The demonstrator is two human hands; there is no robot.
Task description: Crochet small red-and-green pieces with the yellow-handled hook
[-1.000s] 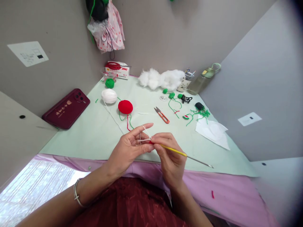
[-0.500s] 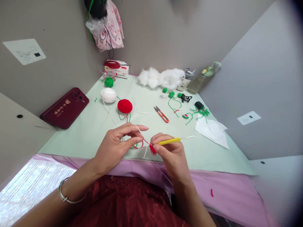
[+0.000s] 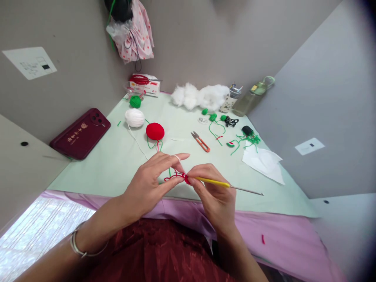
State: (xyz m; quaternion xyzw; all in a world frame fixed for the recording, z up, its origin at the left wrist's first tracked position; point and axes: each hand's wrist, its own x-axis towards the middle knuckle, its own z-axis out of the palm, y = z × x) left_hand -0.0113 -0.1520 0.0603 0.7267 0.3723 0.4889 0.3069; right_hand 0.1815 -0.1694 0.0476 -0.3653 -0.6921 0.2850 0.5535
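Observation:
My right hand [image 3: 214,190] pinches a crochet hook with a yellow grip [image 3: 213,181]; its metal shaft points right. At the hook's tip sits a small red crochet piece [image 3: 185,178], held between both hands. My left hand [image 3: 152,180] pinches that piece and has white yarn looped over its forefinger. The white strand runs back to a white yarn ball [image 3: 134,117]. A red yarn ball [image 3: 155,131] lies beyond my left hand on the pale green table [image 3: 117,160]. A silver bracelet [image 3: 78,246] is on my left wrist.
Orange snips [image 3: 200,141] lie past my hands. A green yarn ball [image 3: 135,102], white stuffing [image 3: 199,97], green scraps [image 3: 246,140], a bottle [image 3: 252,96] and white paper [image 3: 263,162] sit further back and right. A dark red phone [image 3: 80,134] leans at left.
My hands drew apart half a second ago with the hook swung up, then came together again. The hook's shaft now points right and slightly down.

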